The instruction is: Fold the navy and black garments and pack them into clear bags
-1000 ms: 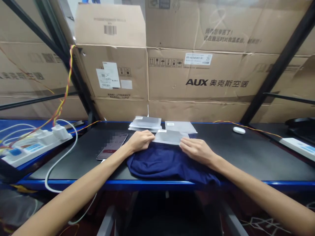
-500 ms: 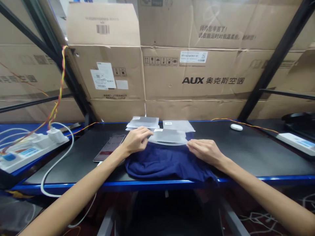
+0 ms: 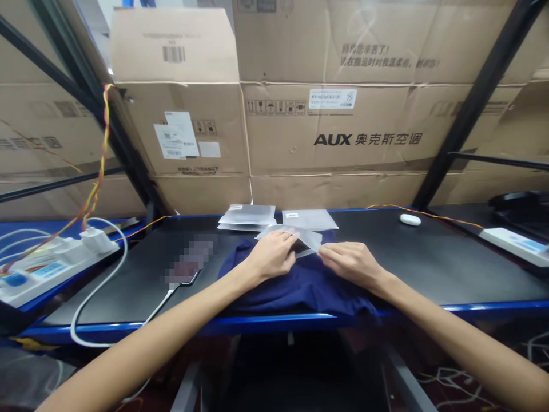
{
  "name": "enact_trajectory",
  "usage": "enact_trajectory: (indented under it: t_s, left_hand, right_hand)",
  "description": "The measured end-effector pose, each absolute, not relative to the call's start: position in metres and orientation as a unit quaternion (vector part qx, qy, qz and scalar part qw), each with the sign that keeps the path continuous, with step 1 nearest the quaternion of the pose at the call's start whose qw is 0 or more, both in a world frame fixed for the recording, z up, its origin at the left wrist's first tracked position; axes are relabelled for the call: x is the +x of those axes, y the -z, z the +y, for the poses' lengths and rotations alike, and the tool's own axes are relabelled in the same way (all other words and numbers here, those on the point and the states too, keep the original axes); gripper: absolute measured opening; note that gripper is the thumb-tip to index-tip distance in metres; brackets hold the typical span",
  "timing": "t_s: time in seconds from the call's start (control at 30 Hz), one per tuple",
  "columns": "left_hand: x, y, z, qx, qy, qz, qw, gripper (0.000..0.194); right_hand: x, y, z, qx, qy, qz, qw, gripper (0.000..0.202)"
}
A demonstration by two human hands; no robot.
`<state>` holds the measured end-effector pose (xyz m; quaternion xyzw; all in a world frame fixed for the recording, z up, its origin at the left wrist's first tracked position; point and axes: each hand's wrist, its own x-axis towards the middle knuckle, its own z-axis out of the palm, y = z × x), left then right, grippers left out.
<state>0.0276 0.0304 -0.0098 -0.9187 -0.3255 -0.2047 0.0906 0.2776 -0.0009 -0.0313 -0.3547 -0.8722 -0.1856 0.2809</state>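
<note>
- A thin, translucent packet (image 3: 309,237) is seen at the centre of the frame, pale and frosted, bent rather than flat, with a dark patch visible beside the left hand (image 3: 274,253).
- The packet is pinched at its right corner by the fingertips of the right hand (image 3: 354,263); most of it extends leftward from that pinch.
- The packet's left part is covered by the left hand, whose fingers are curled; whether anything is gripped by them cannot be told, as the fingertips are hidden.
- Navy cloth (image 3: 295,289) is spread beneath both hands, at the lower centre, on the black tabletop (image 3: 433,269).
- Two groups of similar packets, a left stack (image 3: 247,215) and a right stack (image 3: 311,219), are placed just beyond the hands.
- A phone (image 3: 189,264) is laid at centre left, a white case (image 3: 410,220) at centre right.
</note>
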Motion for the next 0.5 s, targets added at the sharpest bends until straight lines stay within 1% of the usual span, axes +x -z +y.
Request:
enact_trajectory:
  t_s: [0.07, 0.1, 0.23, 0.3, 0.37, 0.5]
  left_hand:
    - [0.035, 0.013, 0.033, -0.909, 0.171, -0.373, 0.068, 0.051]
    - [0.038, 0.015, 0.035, -0.904, 0.155, -0.394, 0.057, 0.05]
    - [0.044, 0.021, 0.04, -0.893, 0.097, -0.436, 0.058, 0.032]
    - [0.042, 0.021, 0.042, -0.901, 0.084, -0.42, 0.068, 0.031]
    - [0.035, 0.018, 0.043, -0.916, 0.104, -0.384, 0.056, 0.03]
    - [0.017, 0.01, 0.042, -0.946, 0.189, -0.263, -0.028, 0.029]
  right_hand:
    - [0.276, 0.032, -0.002, -0.34, 0.21, -0.877, 0.267, 0.026]
    - [0.276, 0.032, -0.002, -0.33, 0.227, -0.879, 0.26, 0.026]
    - [0.276, 0.032, -0.002, -0.288, 0.29, -0.876, 0.257, 0.025]
    - [0.278, 0.033, -0.001, -0.282, 0.301, -0.871, 0.266, 0.023]
    - [0.281, 0.033, 0.001, -0.283, 0.31, -0.864, 0.278, 0.021]
    - [0.287, 0.034, 0.005, -0.301, 0.324, -0.853, 0.278, 0.02]
